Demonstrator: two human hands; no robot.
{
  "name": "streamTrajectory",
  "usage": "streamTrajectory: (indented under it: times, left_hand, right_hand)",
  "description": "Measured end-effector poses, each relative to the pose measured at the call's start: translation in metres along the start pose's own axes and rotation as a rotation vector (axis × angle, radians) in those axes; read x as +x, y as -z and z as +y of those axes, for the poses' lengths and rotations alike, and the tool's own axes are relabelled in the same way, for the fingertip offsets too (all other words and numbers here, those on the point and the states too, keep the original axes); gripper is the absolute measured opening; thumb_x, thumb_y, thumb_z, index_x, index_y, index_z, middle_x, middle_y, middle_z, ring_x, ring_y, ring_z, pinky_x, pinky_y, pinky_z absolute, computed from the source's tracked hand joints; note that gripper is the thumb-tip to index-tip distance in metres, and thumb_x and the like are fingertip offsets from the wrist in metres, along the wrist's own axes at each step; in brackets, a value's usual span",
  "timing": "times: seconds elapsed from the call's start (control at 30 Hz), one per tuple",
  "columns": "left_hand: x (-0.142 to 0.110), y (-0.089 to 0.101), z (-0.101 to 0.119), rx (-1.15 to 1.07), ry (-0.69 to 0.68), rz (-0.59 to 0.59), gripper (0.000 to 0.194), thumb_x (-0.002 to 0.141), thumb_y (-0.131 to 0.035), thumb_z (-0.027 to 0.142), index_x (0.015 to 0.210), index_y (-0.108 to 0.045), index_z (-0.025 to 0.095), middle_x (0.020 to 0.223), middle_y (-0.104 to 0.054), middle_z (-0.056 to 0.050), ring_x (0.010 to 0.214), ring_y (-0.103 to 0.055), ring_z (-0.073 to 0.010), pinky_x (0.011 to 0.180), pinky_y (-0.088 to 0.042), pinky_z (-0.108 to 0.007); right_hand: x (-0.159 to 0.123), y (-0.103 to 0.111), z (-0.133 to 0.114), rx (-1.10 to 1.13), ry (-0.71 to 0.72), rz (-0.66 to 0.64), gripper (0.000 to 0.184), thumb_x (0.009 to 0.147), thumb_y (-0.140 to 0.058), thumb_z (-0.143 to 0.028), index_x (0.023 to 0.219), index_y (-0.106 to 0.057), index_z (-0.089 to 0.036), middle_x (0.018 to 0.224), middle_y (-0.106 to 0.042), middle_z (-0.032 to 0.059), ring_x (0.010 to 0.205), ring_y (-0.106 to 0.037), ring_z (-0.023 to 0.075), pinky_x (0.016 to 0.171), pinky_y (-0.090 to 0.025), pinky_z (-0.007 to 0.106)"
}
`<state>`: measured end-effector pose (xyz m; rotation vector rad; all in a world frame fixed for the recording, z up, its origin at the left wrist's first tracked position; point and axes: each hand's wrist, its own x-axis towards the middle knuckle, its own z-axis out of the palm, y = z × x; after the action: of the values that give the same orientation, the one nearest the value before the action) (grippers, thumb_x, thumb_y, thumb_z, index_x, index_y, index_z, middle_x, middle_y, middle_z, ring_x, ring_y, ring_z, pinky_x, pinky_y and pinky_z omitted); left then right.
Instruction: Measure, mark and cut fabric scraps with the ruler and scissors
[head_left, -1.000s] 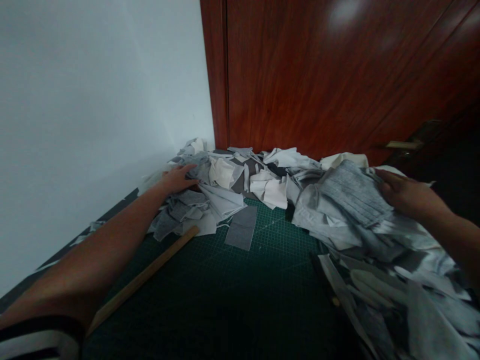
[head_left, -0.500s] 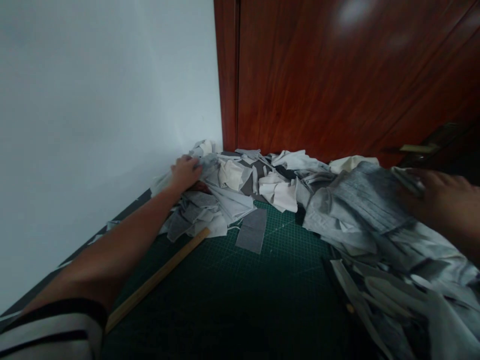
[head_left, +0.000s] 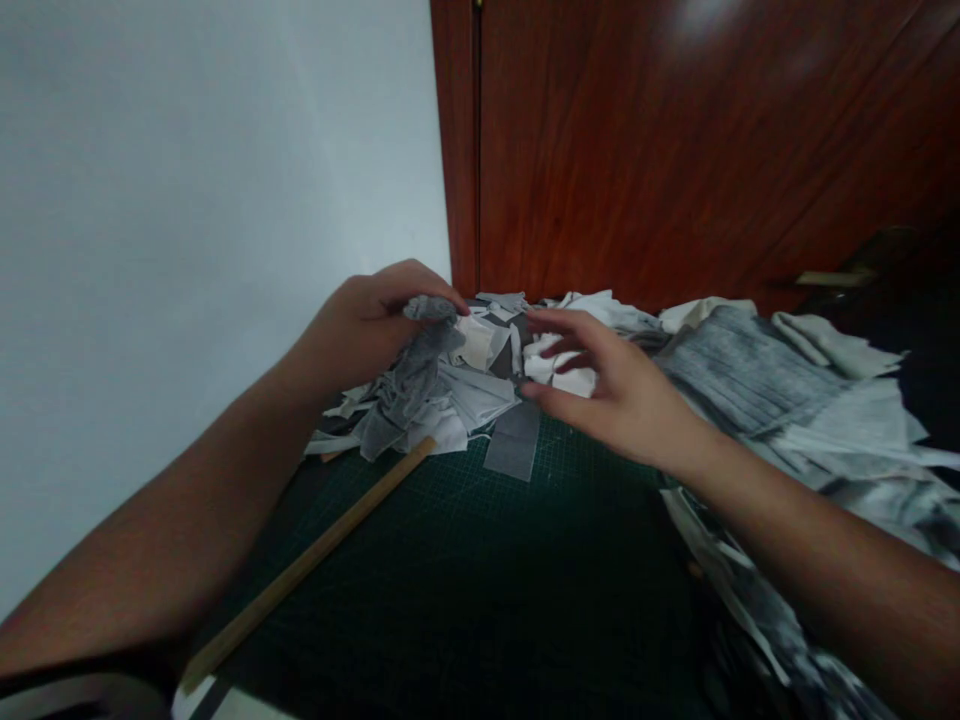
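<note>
My left hand (head_left: pixel 360 330) is closed around a crumpled grey fabric scrap (head_left: pixel 424 360), which hangs down from my fingers onto the heap of grey and white fabric scraps (head_left: pixel 480 395). My right hand (head_left: pixel 600 385) hovers with its fingers spread, its fingertips at or just over white scraps (head_left: pixel 559 365) in the middle of the heap. A flat grey rectangular patch (head_left: pixel 514 445) lies at the heap's front edge, partly under it. Further right lies a ribbed grey cloth (head_left: pixel 750 370), apart from my right hand.
A green cutting mat (head_left: pixel 450 570) lies under the heap, with a wooden ruler (head_left: pixel 315 550) slanting across it. A white wall (head_left: pixel 210 200) stands left and a reddish wooden door (head_left: pixel 600 130) with a brass handle (head_left: pixel 832 280) behind. More fabric spreads along the right.
My left hand has come up from the heap with a grey scrap gathered in it. My right hand has left the ribbed cloth and moved left over the white scraps.
</note>
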<state>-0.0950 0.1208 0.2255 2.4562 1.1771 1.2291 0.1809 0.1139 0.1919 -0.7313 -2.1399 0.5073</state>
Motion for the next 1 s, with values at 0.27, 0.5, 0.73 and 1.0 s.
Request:
streamTrajectory:
  times: [0.27,0.5,0.73,1.0]
  left_hand:
    - [-0.016,-0.022,0.076,-0.459,0.02,0.096,0.026,0.088,-0.071,0.018,0.11,-0.073,0.031,0.106,-0.074,0.003,0.099,-0.072,-0.0172,0.085,-0.058,-0.032]
    - [-0.054,-0.073,0.064,-0.694,0.144,-0.262,0.064,0.076,-0.083,0.021,0.133,-0.055,0.03,0.128,-0.067,-0.006,0.108,-0.07,-0.0234,0.092,-0.059,-0.037]
    - [-0.078,-0.098,0.098,-1.005,0.057,-0.462,0.043,0.088,-0.073,0.042,0.127,-0.059,0.027,0.123,-0.068,-0.01,0.116,-0.067,-0.0296,0.096,-0.058,-0.045]
    - [-0.068,-0.103,0.135,-0.852,0.061,-0.267,0.038,0.088,-0.071,0.022,0.123,-0.058,0.025,0.116,-0.069,-0.005,0.101,-0.069,-0.0212,0.087,-0.058,-0.034]
  right_hand:
    - [0.016,0.004,-0.055,0.29,-0.017,0.012,0.023,0.087,-0.075,-0.028,0.109,-0.07,-0.027,0.104,-0.07,0.0008,0.096,-0.064,0.0224,0.083,-0.055,0.036]
    - [-0.022,0.038,-0.075,0.432,-0.081,0.153,0.012,0.084,-0.078,-0.029,0.091,-0.069,-0.024,0.088,-0.068,-0.0008,0.08,-0.064,0.0178,0.072,-0.055,0.033]
    - [-0.054,0.064,-0.099,0.309,-0.086,0.18,0.011,0.081,-0.083,-0.025,0.087,-0.074,-0.022,0.093,-0.073,-0.0014,0.088,-0.068,0.017,0.079,-0.054,0.029]
    - [-0.075,0.077,-0.122,0.465,-0.128,0.105,0.017,0.081,-0.083,-0.031,0.092,-0.074,-0.022,0.086,-0.069,-0.0014,0.074,-0.064,0.0133,0.069,-0.055,0.026]
